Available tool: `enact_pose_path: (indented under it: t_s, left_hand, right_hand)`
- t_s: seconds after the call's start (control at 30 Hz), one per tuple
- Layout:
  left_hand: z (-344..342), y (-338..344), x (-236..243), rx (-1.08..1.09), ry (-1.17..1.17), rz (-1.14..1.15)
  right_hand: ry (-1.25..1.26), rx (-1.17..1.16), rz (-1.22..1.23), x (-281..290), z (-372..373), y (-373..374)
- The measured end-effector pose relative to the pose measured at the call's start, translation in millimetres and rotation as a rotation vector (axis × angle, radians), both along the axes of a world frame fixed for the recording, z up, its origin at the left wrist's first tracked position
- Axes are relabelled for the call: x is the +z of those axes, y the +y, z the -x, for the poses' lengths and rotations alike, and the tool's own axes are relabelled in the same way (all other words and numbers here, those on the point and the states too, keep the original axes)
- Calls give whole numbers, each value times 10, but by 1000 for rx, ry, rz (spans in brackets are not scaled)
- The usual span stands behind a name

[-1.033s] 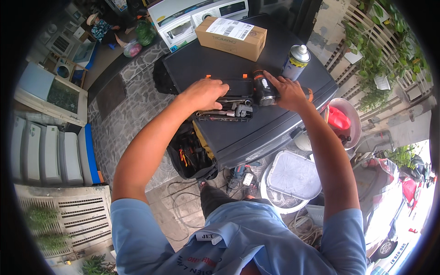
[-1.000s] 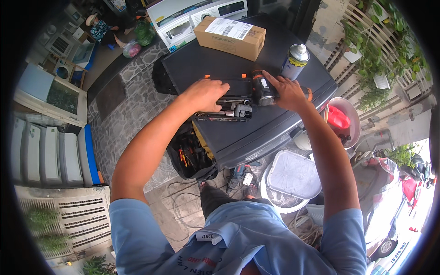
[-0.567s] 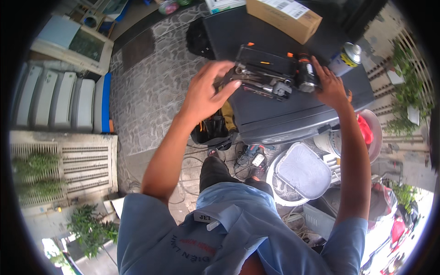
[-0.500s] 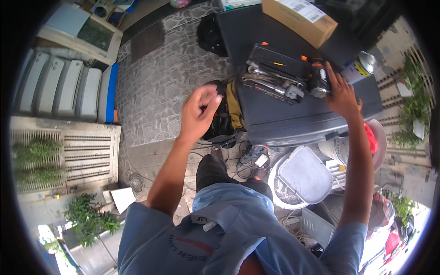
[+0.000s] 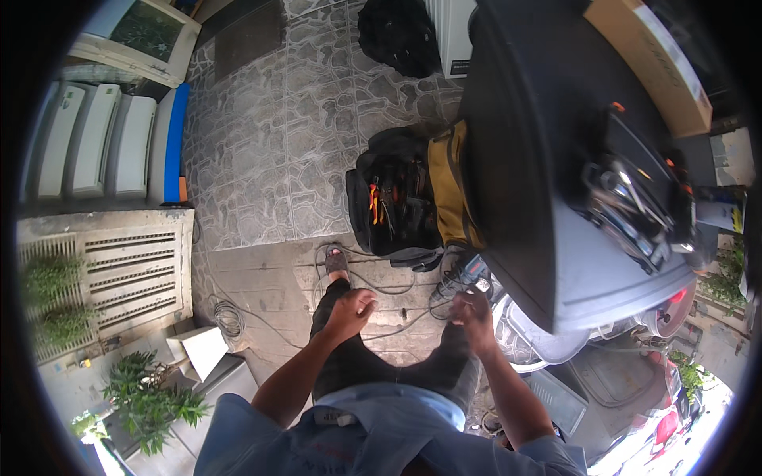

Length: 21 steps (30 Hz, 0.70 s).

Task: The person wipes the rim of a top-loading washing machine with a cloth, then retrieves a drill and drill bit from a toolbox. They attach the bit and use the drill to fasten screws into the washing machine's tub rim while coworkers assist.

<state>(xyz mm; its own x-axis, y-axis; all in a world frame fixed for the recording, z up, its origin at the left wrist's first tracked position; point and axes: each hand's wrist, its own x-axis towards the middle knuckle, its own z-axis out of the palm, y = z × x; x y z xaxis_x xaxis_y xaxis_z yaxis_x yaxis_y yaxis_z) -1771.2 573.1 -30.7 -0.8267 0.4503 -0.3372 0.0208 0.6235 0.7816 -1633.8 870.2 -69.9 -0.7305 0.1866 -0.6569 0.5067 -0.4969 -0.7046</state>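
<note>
Open black fabric tool bag [image 5: 359,194] stands on the floor, just beside the black flat-topped table [image 5: 508,143]; a mustard-yellow fabric panel [image 5: 450,186] runs along the bag's right side. Contents: orange-handled hand tools [image 5: 373,205] toward the left wall; dark tools beside them, too shadowed to separate.

Left hand [image 5: 349,312]: in front of the left thigh, apart from the bag, fingers curled toward the thumb. Right hand [image 5: 474,316]: over the right leg, near a blue-bodied power tool [image 5: 470,270] in view, fingers bent. Cannot tell whether the fingertips meet on either hand. Elbows bent, forearms angled inward.

On the table: open dark plastic tool case [image 5: 635,143], tilted in view, with silver metal wrenches [image 5: 631,198], blurred. Beyond it, brown cardboard box [image 5: 655,67], contents hidden.
</note>
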Motion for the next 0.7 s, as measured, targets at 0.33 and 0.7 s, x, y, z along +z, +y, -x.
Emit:
enact_pose_path:
  t_s: [0.33,0.7]
  left_hand:
    - [460,-790,-1639,403,-479,-57]
    - [626,-251,-2648,648,-1195,96]
  right_hand:
    - [248,-123,-837,-2214,1396,-1266]
    - [-548,275,-766,-2690,1354,-69]
